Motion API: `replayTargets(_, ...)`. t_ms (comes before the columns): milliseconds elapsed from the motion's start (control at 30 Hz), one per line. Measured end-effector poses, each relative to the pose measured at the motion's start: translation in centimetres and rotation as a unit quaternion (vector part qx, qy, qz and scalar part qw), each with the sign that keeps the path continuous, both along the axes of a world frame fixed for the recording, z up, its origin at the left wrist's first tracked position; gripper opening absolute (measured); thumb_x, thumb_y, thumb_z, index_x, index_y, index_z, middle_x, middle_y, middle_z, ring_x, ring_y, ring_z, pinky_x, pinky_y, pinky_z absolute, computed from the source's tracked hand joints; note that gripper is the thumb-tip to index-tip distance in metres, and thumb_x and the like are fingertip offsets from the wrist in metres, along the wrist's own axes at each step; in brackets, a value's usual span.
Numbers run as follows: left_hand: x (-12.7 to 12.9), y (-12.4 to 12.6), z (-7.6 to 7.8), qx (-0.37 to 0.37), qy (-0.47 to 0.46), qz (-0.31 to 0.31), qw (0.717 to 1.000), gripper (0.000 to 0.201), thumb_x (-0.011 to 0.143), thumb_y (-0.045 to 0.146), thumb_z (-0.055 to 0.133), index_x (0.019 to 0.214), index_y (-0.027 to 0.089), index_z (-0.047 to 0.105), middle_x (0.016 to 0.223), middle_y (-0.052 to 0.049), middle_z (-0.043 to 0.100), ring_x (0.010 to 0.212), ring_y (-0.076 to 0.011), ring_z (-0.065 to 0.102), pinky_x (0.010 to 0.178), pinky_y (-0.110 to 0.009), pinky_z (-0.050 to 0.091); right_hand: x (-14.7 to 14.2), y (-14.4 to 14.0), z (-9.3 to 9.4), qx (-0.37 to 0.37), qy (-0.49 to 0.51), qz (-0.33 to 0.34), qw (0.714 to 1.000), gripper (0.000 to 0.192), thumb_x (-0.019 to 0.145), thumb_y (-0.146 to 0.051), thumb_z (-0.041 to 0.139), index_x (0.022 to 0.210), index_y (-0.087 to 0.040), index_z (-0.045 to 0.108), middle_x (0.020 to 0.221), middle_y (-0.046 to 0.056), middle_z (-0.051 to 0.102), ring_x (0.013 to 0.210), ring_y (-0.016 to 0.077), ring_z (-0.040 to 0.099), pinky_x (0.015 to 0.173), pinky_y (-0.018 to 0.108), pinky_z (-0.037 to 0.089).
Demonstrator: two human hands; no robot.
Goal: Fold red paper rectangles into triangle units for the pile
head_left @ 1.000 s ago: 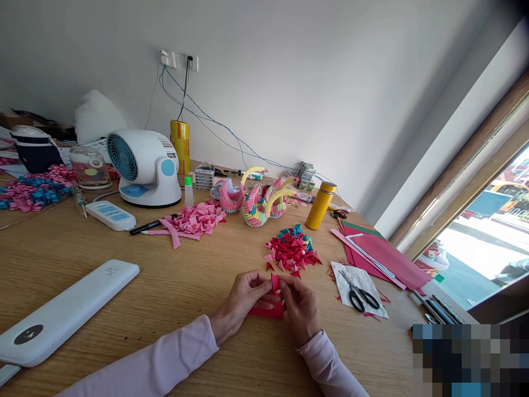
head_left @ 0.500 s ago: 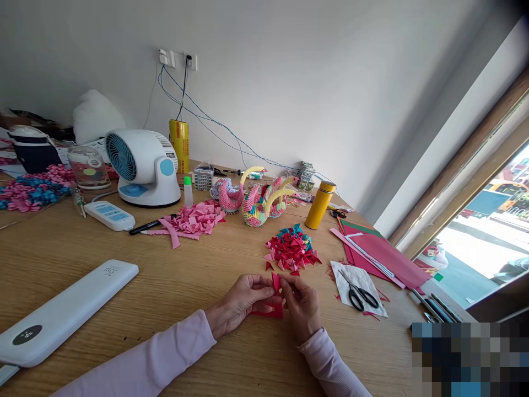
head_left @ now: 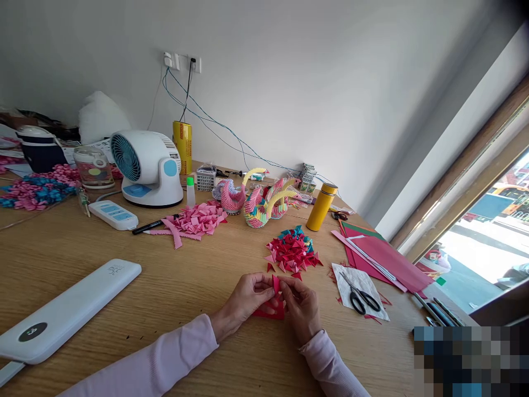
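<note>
The wooden worktop [head_left: 124,309] stretches out under my arms. At its left edge lies a long white power bank [head_left: 66,313] with small grey lettering I can't read, and further back stands a white desk fan [head_left: 145,167] beside a yellow roll [head_left: 182,146] with red print too small to make out. A heap of red folded triangles [head_left: 291,251] sits just beyond my hands. My left hand [head_left: 247,301] and right hand [head_left: 301,309] are drawn together, fingertips pinching a small red paper piece [head_left: 275,283] upright over red paper lying on the worktop.

Bright daylight from right window [head_left: 475,242], wide-angle edge distortion, sharp focus
</note>
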State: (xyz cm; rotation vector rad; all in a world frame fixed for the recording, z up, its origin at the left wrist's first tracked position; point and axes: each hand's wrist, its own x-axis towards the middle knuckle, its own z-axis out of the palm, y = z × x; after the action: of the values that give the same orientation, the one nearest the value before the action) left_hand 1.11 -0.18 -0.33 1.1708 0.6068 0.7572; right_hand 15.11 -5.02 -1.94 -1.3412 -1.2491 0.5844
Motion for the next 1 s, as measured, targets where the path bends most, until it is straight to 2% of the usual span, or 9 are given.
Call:
replayTargets(133, -0.21, 0.16, -0.11, -0.047, -0.014, -0.041, 0.998, 0.034, 0.07, 0.033, 0.072, 0.094, 0.011, 0.063, 0.086, -0.008, 0.067, 0.075, -0.0172, 0.066, 0.058, -0.023, 0.053, 0.2, 0.15, -0.13, 0.0, 0.019, -0.007, 1.0, 0.036, 0.08, -0.044, 0.057, 0.092, -0.012, 0.07, 0.063, 0.005, 0.065, 0.045, 0.0125, 0.054, 0.039, 0.021, 0.042)
replayTargets(233, -0.34, 0.07, -0.07, -0.065, -0.007, -0.043, 0.997, 0.035, 0.068, 0.03, 0.074, 0.095, 0.011, 0.063, 0.088, -0.008, 0.067, 0.077, -0.0177, 0.066, 0.059, -0.022, 0.053, 0.18, 0.14, -0.24, -0.002, 0.012, -0.011, 1.0, 0.036, 0.08, -0.044, 0.057, 0.092, -0.012, 0.07, 0.063, 0.005, 0.065, 0.045, 0.0127, 0.054, 0.039, 0.021, 0.042)
replayTargets(433, -0.1, 0.1, -0.35, 0.019, -0.004, -0.025, 1.0, 0.033, 0.07, 0.033, 0.073, 0.09, 0.01, 0.061, 0.079, -0.006, 0.066, 0.07, -0.0168, 0.065, 0.056, -0.024, 0.054, 0.09, 0.1, -0.39, -0.01, 0.0, -0.011, 1.0, 0.036, 0.08, -0.044, 0.056, 0.092, -0.012, 0.069, 0.065, 0.006, 0.065, 0.046, 0.0123, 0.054, 0.039, 0.021, 0.04)
replayTargets(567, -0.08, 0.4, -0.59, 0.035, -0.003, -0.042, 0.999, 0.032, 0.075, 0.037, 0.067, 0.093, 0.011, 0.061, 0.084, -0.007, 0.067, 0.073, -0.0183, 0.066, 0.055, -0.024, 0.054, 0.23, 0.15, -0.51, -0.017, 0.009, -0.008, 1.0, 0.037, 0.08, -0.044, 0.056, 0.094, -0.012, 0.069, 0.065, 0.006, 0.065, 0.048, 0.0131, 0.055, 0.04, 0.021, 0.04)
replayTargets(733, -0.15, 0.57, -0.64, 0.073, 0.018, -0.024, 0.997, 0.03, 0.078, 0.041, 0.061, 0.081, 0.011, 0.059, 0.073, -0.004, 0.064, 0.06, -0.0165, 0.065, 0.049, -0.023, 0.052, 0.13, 0.05, -0.44, -0.021, -0.005, 0.005, 1.0, 0.035, 0.081, -0.043, 0.056, 0.093, -0.012, 0.069, 0.065, 0.006, 0.065, 0.054, 0.015, 0.058, 0.044, 0.021, 0.042)
replayTargets(867, -0.21, 0.61, -0.8, 0.117, 0.033, -0.012, 0.993, 0.03, 0.079, 0.042, 0.059, 0.078, 0.012, 0.058, 0.072, -0.004, 0.064, 0.06, -0.0174, 0.065, 0.05, -0.025, 0.052, 0.04, 0.02, -0.34, -0.025, -0.013, 0.016, 0.999, 0.033, 0.081, -0.042, 0.057, 0.09, -0.013, 0.07, 0.064, 0.005, 0.065, 0.052, 0.0141, 0.057, 0.042, 0.02, 0.04)
replayTargets(1000, -0.21, 0.59, -0.91, 0.103, 0.026, -0.012, 0.994, 0.03, 0.078, 0.043, 0.06, 0.079, 0.012, 0.059, 0.071, -0.003, 0.064, 0.058, -0.0167, 0.065, 0.049, -0.024, 0.051, 0.16, 0.13, -0.43, -0.024, -0.011, 0.019, 0.999, 0.033, 0.081, -0.043, 0.057, 0.088, -0.013, 0.07, 0.061, 0.004, 0.064, 0.049, 0.0132, 0.056, 0.041, 0.02, 0.039)
